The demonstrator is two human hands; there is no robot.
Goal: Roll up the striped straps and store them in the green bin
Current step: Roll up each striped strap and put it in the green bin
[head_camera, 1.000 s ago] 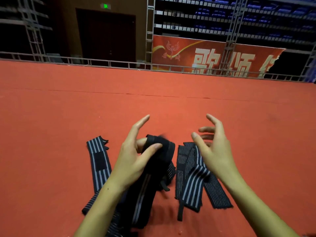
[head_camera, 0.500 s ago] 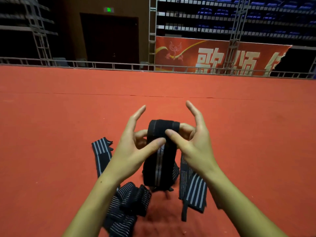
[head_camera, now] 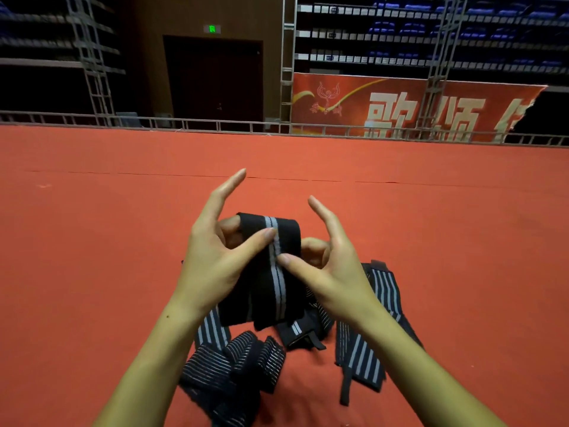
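Strap (head_camera: 275, 272) hanging lengthwise between my palms | left hand (head_camera: 215, 257) and right hand (head_camera: 332, 272) both pinching its folded top | thumbs meeting on center stripe.

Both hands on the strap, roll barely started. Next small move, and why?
Probably turn the roll another wrap downward: both hands pinch the strap at its folded top, and most of it hangs unrolled onto the red floor. No green bin in view.
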